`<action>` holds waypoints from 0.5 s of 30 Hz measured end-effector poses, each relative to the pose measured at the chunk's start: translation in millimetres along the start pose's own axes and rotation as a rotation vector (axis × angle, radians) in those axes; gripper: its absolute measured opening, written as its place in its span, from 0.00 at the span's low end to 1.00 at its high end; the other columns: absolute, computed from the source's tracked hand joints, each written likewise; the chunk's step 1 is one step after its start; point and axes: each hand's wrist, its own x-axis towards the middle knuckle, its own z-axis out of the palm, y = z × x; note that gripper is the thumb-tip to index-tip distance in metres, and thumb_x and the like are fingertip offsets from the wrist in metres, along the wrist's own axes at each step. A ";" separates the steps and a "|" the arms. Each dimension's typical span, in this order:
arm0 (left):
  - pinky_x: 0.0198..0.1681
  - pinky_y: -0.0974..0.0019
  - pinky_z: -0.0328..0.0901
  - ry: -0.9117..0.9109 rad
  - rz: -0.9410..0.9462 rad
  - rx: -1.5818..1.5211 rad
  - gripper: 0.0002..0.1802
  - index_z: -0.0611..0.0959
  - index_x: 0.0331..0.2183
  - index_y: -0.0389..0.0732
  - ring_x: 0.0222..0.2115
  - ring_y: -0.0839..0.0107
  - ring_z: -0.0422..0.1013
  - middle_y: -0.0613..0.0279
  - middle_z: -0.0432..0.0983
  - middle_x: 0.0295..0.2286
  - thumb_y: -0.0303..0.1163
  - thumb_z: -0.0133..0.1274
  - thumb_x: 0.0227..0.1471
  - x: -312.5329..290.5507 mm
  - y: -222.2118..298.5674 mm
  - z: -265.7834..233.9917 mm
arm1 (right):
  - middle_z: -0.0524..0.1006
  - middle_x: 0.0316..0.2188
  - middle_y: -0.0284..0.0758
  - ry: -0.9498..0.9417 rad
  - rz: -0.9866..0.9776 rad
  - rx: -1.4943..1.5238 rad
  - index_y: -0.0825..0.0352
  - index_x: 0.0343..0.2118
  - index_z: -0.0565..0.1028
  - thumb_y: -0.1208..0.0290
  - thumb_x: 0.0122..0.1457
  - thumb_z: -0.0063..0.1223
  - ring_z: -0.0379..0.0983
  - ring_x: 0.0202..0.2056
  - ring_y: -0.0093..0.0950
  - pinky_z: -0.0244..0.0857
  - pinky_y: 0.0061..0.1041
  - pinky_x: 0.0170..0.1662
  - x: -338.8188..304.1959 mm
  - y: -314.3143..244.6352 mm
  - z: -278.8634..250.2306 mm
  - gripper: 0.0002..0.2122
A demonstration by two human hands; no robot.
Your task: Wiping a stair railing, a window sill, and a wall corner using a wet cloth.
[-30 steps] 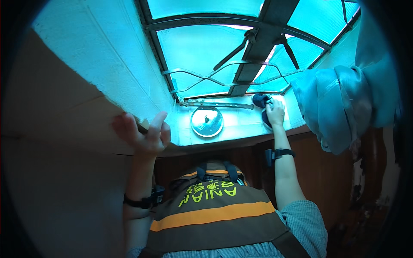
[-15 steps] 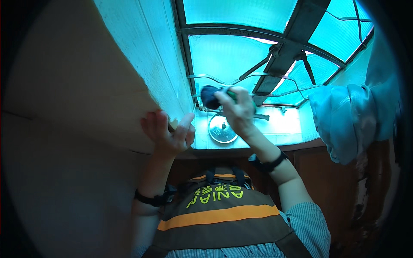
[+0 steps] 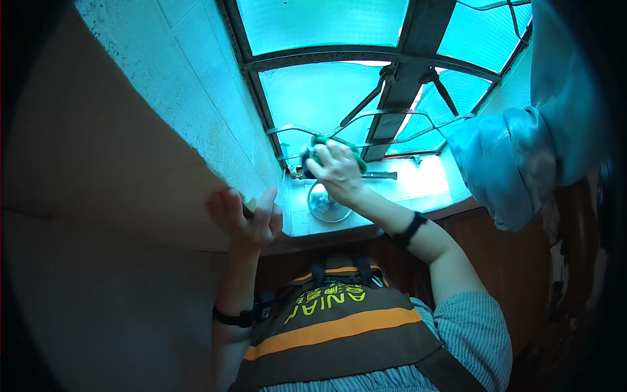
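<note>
My right hand [image 3: 341,173] reaches up to the window ledge, its fingers curled over a green and dark blue bundle [image 3: 319,141] that looks like soft cloth. The bundle lies against the thin metal bars [image 3: 385,112] in front of the window; much of it is hidden under my fingers. Just below that hand, a round, shiny lid-like disc [image 3: 326,209] sits on the tiled ledge. A dark rod or handle [image 3: 382,175] lies beyond my wrist. At the wall's edge, my left hand [image 3: 243,221] has its fingers apart, with a small dark patch between them that I cannot make out.
Dark-framed window panes [image 3: 326,98] rise behind the ledge, with stay arms [image 3: 366,104] across them. A pale curtain [image 3: 509,163], bunched up, hangs on the right. The white wall [image 3: 189,85] closes the left side. Brown wooden panelling [image 3: 483,261] stands below the ledge.
My right hand has moved a little left and down with the bundle, now with its back turned up. My view has shifted slightly; the left hand stays at the wall edge.
</note>
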 end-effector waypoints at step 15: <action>0.58 0.40 0.34 -0.043 0.014 0.057 0.10 0.81 0.28 0.56 0.58 0.39 0.36 0.41 0.40 0.57 0.37 0.44 0.46 5.0 4.0 -3.8 | 0.63 0.43 0.44 -0.559 0.942 -0.589 0.57 0.51 0.63 0.58 0.52 0.46 0.59 0.45 0.45 0.60 0.48 0.42 -225.6 182.6 40.8 0.23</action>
